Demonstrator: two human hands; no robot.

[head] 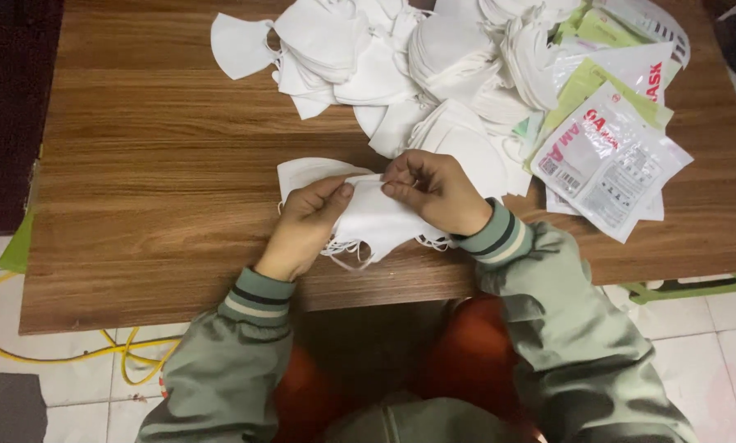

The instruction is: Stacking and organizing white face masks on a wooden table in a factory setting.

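Note:
A white folded face mask (378,220) lies on the wooden table (163,180) near its front edge, ear loops trailing toward me. My left hand (306,226) pinches its top edge from the left. My right hand (437,190) pinches the same edge from the right, fingertips almost touching the left thumb. A second white mask (306,171) shows flat under and behind the held one. Both wrists wear grey-green sleeves with striped cuffs.
A big heap of white masks (417,57) covers the table's far middle. Clear and green printed mask pouches (606,156) are stacked at the right. A yellow cable (97,351) runs over the tiled floor at lower left. My orange-clad knees show under the table.

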